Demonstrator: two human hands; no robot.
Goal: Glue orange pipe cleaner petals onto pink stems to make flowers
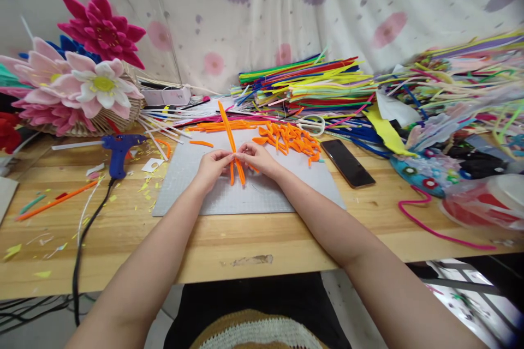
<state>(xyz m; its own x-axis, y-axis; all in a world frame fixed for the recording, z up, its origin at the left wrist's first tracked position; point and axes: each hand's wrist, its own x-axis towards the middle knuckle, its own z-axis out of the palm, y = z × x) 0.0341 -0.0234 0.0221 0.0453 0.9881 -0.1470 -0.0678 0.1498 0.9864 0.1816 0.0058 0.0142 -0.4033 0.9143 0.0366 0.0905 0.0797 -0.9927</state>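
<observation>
Over the grey cutting mat (pixel 196 196), my left hand (pixel 214 167) and my right hand (pixel 258 158) meet, fingers closed in a pinch. Between them they hold orange pipe cleaners (pixel 226 126), fuzzy strips that stick up above the fingers and hang down below them. Exactly how the strips cross or join is hidden by my fingertips. Behind my right hand lies a heap of short bent orange pieces (pixel 289 139). Straight orange pipe cleaners (pixel 208 126) lie along the mat's back edge, and a short orange piece (pixel 201 143) rests left of my hands.
Left of the mat are a blue glue gun (pixel 118 152) with a black cable, yellow scraps and fuzzy flowers (pixel 102 84). To the right lies a black phone (pixel 347 162). White-handled scissors (pixel 311 124) and bundles of coloured pipe cleaners (pixel 311 84) stand at the back.
</observation>
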